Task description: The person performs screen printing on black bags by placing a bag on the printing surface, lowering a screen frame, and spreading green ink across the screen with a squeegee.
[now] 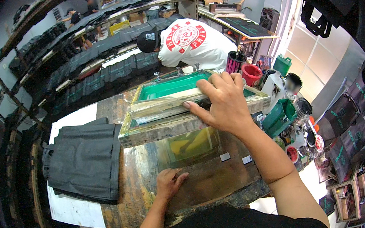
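My right hand (225, 100) is closed round the wooden handle of a squeegee (167, 102), thumb on the near side and fingers over the top. The squeegee lies across a wooden-framed printing screen (188, 129) with green ink on its mesh (170, 87). The screen's near edge is raised above the worktable (131, 178). Under it, a glossy brown board (208, 181) bears two small white pieces (225, 156). At the board's left edge rests my left hand (169, 183), empty, its fingers loosely bent and thumb apart.
A stack of black fabric bags (84, 161) lies at the left over white paper (74, 212). Ink pots, a red tub (251, 73) and a green container (279, 117) crowd the right. Beyond the screen, a person in a white shirt (197, 42) bends near racks of black bags (111, 79).
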